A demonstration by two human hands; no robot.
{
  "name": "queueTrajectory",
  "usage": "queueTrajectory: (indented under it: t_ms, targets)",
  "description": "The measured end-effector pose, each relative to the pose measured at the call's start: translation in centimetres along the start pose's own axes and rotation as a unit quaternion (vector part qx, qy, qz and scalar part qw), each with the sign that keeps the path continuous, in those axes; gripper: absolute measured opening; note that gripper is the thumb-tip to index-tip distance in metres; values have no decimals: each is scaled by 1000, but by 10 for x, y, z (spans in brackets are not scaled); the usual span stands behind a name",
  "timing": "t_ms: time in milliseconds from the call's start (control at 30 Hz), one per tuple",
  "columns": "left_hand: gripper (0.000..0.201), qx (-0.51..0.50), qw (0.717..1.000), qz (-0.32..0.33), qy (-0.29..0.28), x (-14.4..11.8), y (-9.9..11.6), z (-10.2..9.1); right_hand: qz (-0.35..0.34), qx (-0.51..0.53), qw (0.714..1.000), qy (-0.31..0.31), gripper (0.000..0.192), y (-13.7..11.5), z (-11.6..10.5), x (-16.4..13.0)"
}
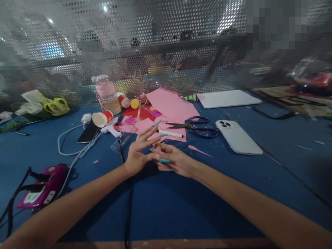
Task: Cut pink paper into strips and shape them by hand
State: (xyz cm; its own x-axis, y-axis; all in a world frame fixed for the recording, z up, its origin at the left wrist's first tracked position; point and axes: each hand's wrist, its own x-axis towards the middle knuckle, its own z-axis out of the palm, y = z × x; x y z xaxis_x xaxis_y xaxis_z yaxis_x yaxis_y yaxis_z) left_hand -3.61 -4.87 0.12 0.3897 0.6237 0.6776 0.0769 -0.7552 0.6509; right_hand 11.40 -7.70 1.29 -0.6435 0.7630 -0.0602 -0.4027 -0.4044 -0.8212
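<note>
Both hands are seen together above the blue surface (160, 204). The left hand (138, 152) is raised with fingers spread, nothing being grasped; the right hand (173, 160) is laid against it, its fingers loose and its grip likewise released. Long turquoise nails are worn. Just beyond the fingertips, a white marker pen with a black cap (169, 134) is laid on pink paper sheets (171, 103), beside dark-handled scissors (193, 126). A white smartphone (238, 137) is placed face down to the right. No readable writing can be made out.
</note>
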Motion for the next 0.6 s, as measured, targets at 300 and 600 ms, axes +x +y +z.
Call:
queueTrajectory:
  t_ms: [300, 600]
  targets:
    - [58, -4, 999, -30, 45, -1, -3, 3, -20, -148, 989, -12, 30, -7, -2, -3]
    - [33, 23, 989, -142, 38, -3, 14, 11, -140, -83, 974, 156, 35, 1, 2, 3]
